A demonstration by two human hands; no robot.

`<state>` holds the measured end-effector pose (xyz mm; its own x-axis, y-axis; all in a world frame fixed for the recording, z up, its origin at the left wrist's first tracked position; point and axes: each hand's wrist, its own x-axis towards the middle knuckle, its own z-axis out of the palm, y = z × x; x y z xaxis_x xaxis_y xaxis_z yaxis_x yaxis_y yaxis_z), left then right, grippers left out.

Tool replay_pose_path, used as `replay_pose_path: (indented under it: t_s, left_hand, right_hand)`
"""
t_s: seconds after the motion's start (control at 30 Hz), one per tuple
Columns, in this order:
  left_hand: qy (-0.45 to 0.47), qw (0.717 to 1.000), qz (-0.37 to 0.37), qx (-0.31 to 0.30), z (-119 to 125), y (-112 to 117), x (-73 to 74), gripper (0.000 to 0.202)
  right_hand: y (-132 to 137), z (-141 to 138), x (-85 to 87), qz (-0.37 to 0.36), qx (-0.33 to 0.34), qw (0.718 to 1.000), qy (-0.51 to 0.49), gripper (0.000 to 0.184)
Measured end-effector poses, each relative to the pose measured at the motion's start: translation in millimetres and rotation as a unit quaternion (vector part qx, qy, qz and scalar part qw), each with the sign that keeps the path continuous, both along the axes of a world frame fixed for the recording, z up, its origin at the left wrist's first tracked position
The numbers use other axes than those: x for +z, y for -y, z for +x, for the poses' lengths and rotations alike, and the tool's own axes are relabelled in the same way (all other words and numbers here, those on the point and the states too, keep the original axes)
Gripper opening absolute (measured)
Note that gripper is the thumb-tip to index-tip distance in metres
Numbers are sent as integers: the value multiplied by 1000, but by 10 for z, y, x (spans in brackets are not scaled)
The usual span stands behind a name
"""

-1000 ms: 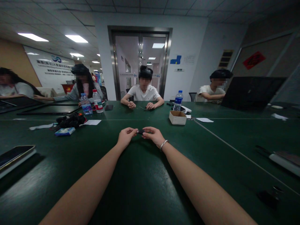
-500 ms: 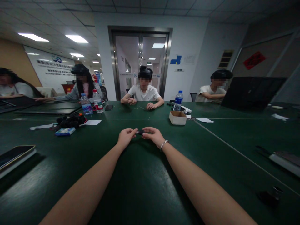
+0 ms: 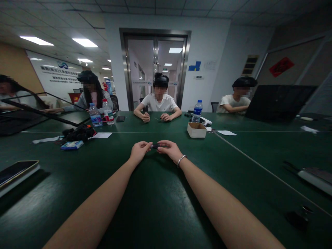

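Piece [image 3: 156,146], small and dark with a paler tip at its left end, sits between your two hands, over the surface [image 3: 155,211] and well in from its far edge. Your left hand [image 3: 138,151] pinches the pale tip, thumb against finger; your right hand [image 3: 169,149] pinches the dark end the same way. You have both ends gripped, so picking it up looks done; letting it go and setting it down are not. Whether the tip and the body are joined, parted or all one is too small to tell, so how much work remains you cannot judge from here. Nor can you tell if your fingers rest on the surface.

Beyond your right hand, toward the far edge, stands a box [image 3: 197,130], its top uncovered, with a blue-capped bottle [image 3: 197,110] just behind it. Toward the left edge you have a packet [image 3: 72,145] in front of a black bundle [image 3: 77,134], and nearer to you a phone [image 3: 19,171]. Across the far edge, a co-worker [image 3: 160,103] sits facing you, forearms on the surface.
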<state>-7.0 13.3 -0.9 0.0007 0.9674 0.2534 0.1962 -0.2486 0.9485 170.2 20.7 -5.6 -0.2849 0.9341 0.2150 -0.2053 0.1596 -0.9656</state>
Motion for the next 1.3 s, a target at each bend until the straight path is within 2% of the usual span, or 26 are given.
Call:
replay_pose_path:
  t_s: [0.27,0.6,0.73,0.9,0.97,1.03,1.1,1.17,1.23,1.3]
  left_hand:
    - [24,997,65,-46,3,-15,-29,35]
    - [37,993,58,-96,-41,-45,-46,37]
    - [41,994,56,-85,-19,-26,-17,47]
    - [15,998,-56,-10,5,-28,-25,51]
    - [-22,998,-62,-14,3,-29,-37,51]
    - [-47,998,-32,-33,-3,-18,-36,45]
    - [-44,997,14,-60,-10,1,-20,38]
    - [-22,996,40,-77,-14,14,-4,42]
    - [-3,998,14,-64,-16,7,-3,50]
    - [-6,998,-42,-40,-17,-15,-21,48]
  right_hand:
    - [-7,15,-16,2,-6,1000,-12,43]
    - [-43,21,-44,-4,-10,1000,-14,39]
    - [-44,15,-38,-7,-6,1000,-13,39]
    - [-27,0,-20,-11,-14,1000,-11,38]
    - [-27,-1,-21,-14,-11,1000,-11,39]
    - [-34,3,-28,-17,-12,1000,-15,39]
    - [-42,9,-36,-19,-14,1000,-20,40]
    - [-47,12,-41,-20,-13,1000,-19,40]
    - [-48,11,-43,-20,-8,1000,-15,40]
    - [-47,8,-43,-19,-6,1000,-12,40]
